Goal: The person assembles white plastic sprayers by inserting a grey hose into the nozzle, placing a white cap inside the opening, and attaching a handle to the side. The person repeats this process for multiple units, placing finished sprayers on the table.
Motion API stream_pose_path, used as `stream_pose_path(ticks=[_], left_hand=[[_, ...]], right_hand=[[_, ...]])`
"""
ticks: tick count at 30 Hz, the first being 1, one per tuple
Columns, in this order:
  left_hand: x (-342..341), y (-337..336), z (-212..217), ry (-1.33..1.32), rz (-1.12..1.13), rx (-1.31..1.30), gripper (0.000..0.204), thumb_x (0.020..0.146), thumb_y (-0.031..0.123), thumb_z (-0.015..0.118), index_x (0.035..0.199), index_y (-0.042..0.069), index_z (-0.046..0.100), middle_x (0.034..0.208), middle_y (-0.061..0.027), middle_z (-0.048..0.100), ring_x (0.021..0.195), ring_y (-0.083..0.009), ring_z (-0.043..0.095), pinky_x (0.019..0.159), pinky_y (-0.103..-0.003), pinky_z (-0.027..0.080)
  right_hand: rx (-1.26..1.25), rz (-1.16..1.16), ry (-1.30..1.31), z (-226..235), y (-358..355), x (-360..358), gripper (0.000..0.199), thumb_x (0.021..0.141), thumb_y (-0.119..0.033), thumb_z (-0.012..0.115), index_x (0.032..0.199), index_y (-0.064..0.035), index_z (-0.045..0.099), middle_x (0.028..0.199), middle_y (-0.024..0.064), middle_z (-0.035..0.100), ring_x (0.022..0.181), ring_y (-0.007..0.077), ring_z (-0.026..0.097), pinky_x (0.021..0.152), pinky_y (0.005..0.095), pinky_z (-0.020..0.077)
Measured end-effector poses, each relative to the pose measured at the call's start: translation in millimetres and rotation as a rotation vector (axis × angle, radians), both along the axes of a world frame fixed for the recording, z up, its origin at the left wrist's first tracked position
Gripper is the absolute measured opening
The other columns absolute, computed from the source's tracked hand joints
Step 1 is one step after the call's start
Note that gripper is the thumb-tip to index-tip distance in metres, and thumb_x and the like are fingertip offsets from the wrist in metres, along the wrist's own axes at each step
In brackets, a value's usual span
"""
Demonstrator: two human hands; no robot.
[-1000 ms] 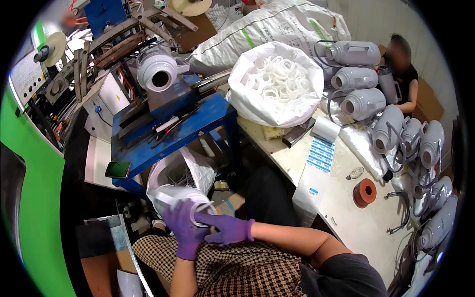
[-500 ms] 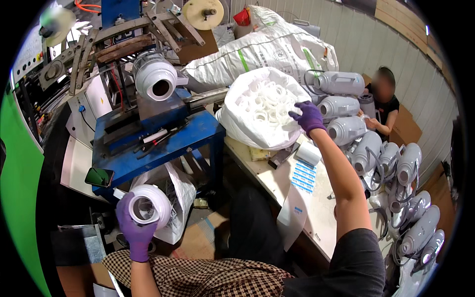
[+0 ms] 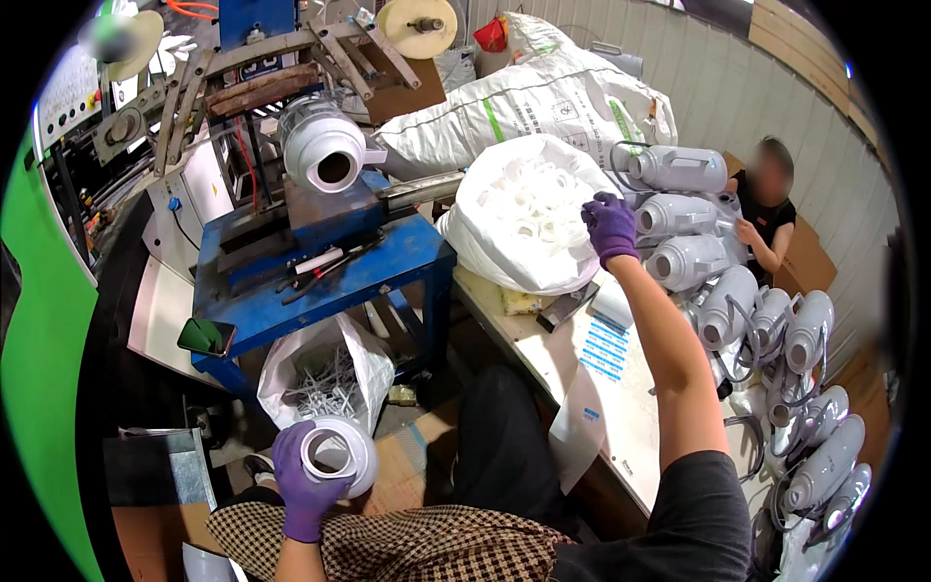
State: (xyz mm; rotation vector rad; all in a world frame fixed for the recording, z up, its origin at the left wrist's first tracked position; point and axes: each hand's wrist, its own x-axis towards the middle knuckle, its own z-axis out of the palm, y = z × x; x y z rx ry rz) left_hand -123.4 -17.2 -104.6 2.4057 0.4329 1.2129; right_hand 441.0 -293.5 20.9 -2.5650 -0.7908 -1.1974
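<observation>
My left hand (image 3: pixel 303 483), in a purple glove, grips a pale jug body (image 3: pixel 363 464) by its side, with the round open mouth facing up. Below the blue stand it is held over my lap, beside a white bag of thin pale plastic pieces (image 3: pixel 330 388). My right hand (image 3: pixel 612 229), also gloved in purple, is at the right rim of a white sack (image 3: pixel 475 238) full of white plastic rings (image 3: pixel 538 199). Its fingers are curled together, and whatever they may hold is hidden.
Another jug body (image 3: pixel 325 155) sits on the machine above a blue stand (image 3: pixel 320 315) with pliers and a phone. A label roll (image 3: pixel 611 303) lies on the white table (image 3: pixel 524 339). Grey jugs (image 3: pixel 727 306) crowd the right, where a person (image 3: pixel 771 218) works. Large sacks (image 3: pixel 533 102) lie behind.
My left hand has brought the jug body right and lower, toward my lap. The right hand's fingers have curled in at the sack's rim. The view has shifted slightly.
</observation>
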Motion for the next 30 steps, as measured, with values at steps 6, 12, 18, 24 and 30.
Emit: stream_pose_path(ticks=[6, 12, 18, 24, 30], left_hand=[[7, -6, -6, 0.093, -0.153, 0.026, 0.070, 0.055, 0.035, 0.093, 0.114, 0.008, 0.067, 0.116, -0.0134, 0.069, 0.109, -0.0366, 0.063, 0.099, -0.049, 0.047], [18, -24, 8, 0.131, -0.286, -0.109, 0.068, 0.055, 0.031, 0.095, 0.114, 0.007, 0.068, 0.117, -0.0130, 0.069, 0.111, -0.0364, 0.063, 0.100, -0.047, 0.047], [23, -17, -6, 0.156, -0.334, -0.126, 0.068, 0.058, 0.033, 0.092, 0.116, 0.006, 0.068, 0.116, -0.0148, 0.068, 0.108, -0.0353, 0.064, 0.098, -0.046, 0.047], [29, -20, -8, 0.145, -0.356, -0.103, 0.067, 0.059, 0.033, 0.092, 0.116, 0.007, 0.067, 0.117, -0.0127, 0.069, 0.108, -0.0340, 0.064, 0.098, -0.045, 0.048], [37, -24, -1, 0.231, -0.444, -0.100, 0.079, 0.050, 0.031, 0.092, 0.120, 0.006, 0.066, 0.118, -0.0145, 0.067, 0.110, -0.0362, 0.063, 0.102, -0.047, 0.046]], right_hand=[[0.589, 0.659, 0.696, 14, 35, -134, 0.051, 0.098, -0.010, 0.061, 0.147, -0.0118, 0.047, 0.088, 0.0069, 0.067, 0.074, 0.0131, 0.060, 0.066, 0.0297, 0.0495], [0.364, 0.514, 1.395, -120, -35, -283, 0.032, 0.092, -0.017, 0.075, 0.121, -0.0047, 0.070, 0.090, -0.0008, 0.069, 0.078, 0.0055, 0.057, 0.071, 0.0263, 0.0510], [-0.064, 0.448, 0.260, -143, -46, -336, 0.011, 0.088, -0.014, 0.072, 0.094, -0.0050, 0.071, 0.110, 0.0161, 0.066, 0.097, 0.0327, 0.064, 0.078, 0.0422, 0.0527], [0.358, 1.041, 0.978, -88, 19, -374, 0.015, 0.083, -0.005, 0.078, 0.096, -0.0007, 0.075, 0.113, 0.0135, 0.069, 0.094, 0.0253, 0.067, 0.083, 0.0323, 0.0532], [0.259, 1.375, 0.877, -106, 71, -398, 0.022, 0.080, -0.002, 0.074, 0.102, -0.0019, 0.071, 0.107, 0.0158, 0.072, 0.090, 0.0342, 0.071, 0.078, 0.0370, 0.0576]])
